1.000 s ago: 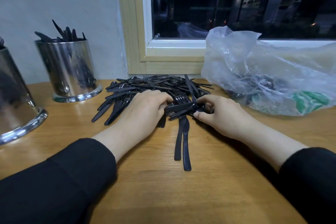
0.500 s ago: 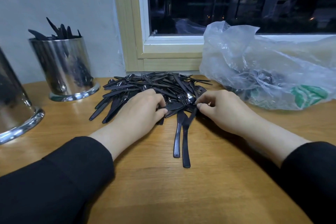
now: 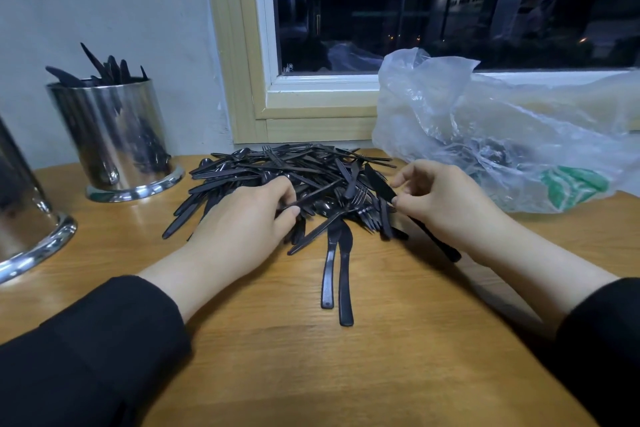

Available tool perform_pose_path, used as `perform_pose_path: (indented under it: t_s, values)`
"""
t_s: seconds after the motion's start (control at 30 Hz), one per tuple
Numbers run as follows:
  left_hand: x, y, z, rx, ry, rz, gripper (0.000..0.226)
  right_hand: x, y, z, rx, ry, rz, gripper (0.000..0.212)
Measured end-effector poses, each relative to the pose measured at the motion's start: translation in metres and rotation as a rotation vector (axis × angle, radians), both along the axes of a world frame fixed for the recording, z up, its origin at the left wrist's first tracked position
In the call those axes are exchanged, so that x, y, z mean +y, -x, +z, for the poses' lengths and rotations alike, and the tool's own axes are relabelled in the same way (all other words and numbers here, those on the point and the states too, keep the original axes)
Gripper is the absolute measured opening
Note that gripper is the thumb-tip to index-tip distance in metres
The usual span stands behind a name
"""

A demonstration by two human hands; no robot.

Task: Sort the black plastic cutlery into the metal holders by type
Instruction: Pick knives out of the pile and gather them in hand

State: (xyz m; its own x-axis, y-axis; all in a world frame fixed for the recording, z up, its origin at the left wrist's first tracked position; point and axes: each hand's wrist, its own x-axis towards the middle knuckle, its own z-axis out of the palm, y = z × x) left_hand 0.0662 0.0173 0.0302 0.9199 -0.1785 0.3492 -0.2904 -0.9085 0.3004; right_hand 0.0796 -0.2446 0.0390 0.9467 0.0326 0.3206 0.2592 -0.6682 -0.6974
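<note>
Two knives [image 3: 337, 274] lie side by side on the wooden table [image 3: 381, 374] between the hands. Right hand [image 3: 446, 204] pinches a knife [image 3: 381, 185]; left hand [image 3: 242, 222], fingers curled, grips cutlery in the pile [image 3: 294, 170]. Beyond the left hand stands a metal holder [image 3: 114, 135]; beyond the right, a plastic bag [image 3: 502, 135] under the dark window [image 3: 450, 3].
</note>
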Motion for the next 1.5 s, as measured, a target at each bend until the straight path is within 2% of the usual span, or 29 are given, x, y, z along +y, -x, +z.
perform_pose_path:
  t_s: [0.1,0.27,0.33,0.43,0.63,0.73,0.83,0.93,1.0,1.07,1.17,1.27,1.4,1.5]
  values:
    - [-0.005,0.004,0.002,0.018,0.238,-0.02,0.017,0.001,0.002,0.0,0.017,-0.134,0.005,0.022]
    - [-0.019,0.011,0.002,0.107,0.586,-0.075,0.03,0.011,0.01,0.005,0.116,-0.442,0.1,0.014]
    - [-0.025,0.015,0.004,0.135,0.685,-0.097,0.027,0.015,0.013,0.008,0.161,-0.611,0.184,0.014]
    - [-0.038,0.024,0.007,0.167,0.839,-0.129,0.024,0.024,0.019,0.01,0.182,-0.688,0.222,0.017]
    - [-0.054,0.037,0.001,0.207,0.797,-0.26,0.029,0.044,0.032,0.009,0.205,-0.768,0.256,0.017]
    - [-0.055,0.036,0.0,0.142,0.694,-0.258,0.029,0.048,0.037,0.012,0.241,-0.799,0.319,0.013]
    - [-0.05,0.031,-0.001,0.093,0.71,-0.175,0.035,0.035,0.03,0.016,0.169,-0.641,0.272,0.024]
    - [-0.047,0.029,-0.001,0.108,0.79,-0.128,0.035,0.006,0.011,0.017,-0.071,-0.176,-0.013,0.039]
    - [-0.046,0.029,-0.002,0.131,0.809,-0.138,0.025,-0.007,0.004,0.013,-0.045,0.132,-0.114,0.044]
    - [-0.045,0.027,-0.005,0.143,0.812,-0.134,0.021,-0.008,0.002,0.005,0.068,0.311,-0.112,0.048]
    - [-0.046,0.024,-0.008,0.146,0.795,-0.116,0.025,0.002,0.002,-0.004,0.116,0.44,-0.109,0.053]
    - [-0.048,0.023,-0.008,0.147,0.803,-0.1,0.027,0.01,0.005,-0.004,0.128,0.522,-0.125,0.047]
    - [-0.047,0.024,-0.007,0.152,0.876,-0.101,0.026,0.01,0.008,0.0,0.151,0.512,-0.128,0.03]
    - [-0.045,0.027,-0.004,0.177,0.945,-0.104,0.029,0.009,0.009,0.002,0.156,0.484,-0.14,0.026]
